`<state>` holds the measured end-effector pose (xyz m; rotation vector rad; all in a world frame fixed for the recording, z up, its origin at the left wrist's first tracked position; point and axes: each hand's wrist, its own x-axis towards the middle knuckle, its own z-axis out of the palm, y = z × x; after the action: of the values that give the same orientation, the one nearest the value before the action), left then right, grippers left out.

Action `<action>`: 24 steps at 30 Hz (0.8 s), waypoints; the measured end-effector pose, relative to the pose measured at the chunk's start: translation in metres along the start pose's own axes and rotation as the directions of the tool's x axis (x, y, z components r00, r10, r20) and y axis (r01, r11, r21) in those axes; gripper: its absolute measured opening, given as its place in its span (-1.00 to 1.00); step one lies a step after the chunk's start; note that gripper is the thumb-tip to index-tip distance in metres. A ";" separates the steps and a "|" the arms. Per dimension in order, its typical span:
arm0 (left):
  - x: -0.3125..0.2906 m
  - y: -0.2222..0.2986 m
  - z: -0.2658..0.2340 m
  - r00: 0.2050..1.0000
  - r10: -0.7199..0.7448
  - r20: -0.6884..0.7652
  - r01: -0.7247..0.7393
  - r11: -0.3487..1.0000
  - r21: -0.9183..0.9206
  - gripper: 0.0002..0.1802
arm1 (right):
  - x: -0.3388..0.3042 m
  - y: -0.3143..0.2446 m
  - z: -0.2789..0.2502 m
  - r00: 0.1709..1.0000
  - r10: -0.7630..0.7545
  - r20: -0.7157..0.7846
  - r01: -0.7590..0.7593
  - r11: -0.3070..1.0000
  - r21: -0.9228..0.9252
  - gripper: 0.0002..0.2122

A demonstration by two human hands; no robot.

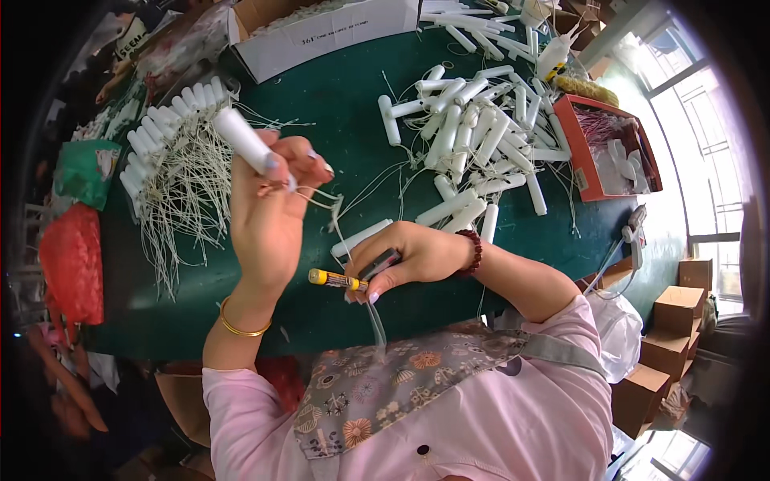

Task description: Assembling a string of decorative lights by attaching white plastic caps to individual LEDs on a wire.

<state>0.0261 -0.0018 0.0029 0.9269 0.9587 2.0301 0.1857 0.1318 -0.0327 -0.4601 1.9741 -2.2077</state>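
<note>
My left hand (271, 200) is raised over the green table, its fingers closed on a white tube (241, 138) that tilts up to the left. Thin white cord (321, 196) runs from the tube's lower end toward my right hand (425, 255). That hand is closed on a yellow-and-dark battery-like cylinder (329, 279) and a small dark grey piece (382, 264); whether the two are joined I cannot tell. Pale strands (377, 325) hang below its fingers. Just beyond the right hand, another white tube (362, 238) lies on the table, partly hidden.
Several white tubes with tangled cords (186, 172) stand in a row at left. Loose tubes (473, 132) are heaped at centre right beside a red-orange box (589, 172). A white carton (321, 40) sits at the back, a squeeze bottle (555, 54) at back right.
</note>
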 end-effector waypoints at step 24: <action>0.034 0.134 -0.225 0.758 0.022 -0.651 0.475 0.665 0.576 -0.57 | 0.005 0.003 0.002 0.958 0.228 0.172 -0.241 0.969 0.058 -0.75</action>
<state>-0.2126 -0.1129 0.0183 0.4028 2.2438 1.7128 0.1817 0.1281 -0.0347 -0.3627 1.7517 -2.0234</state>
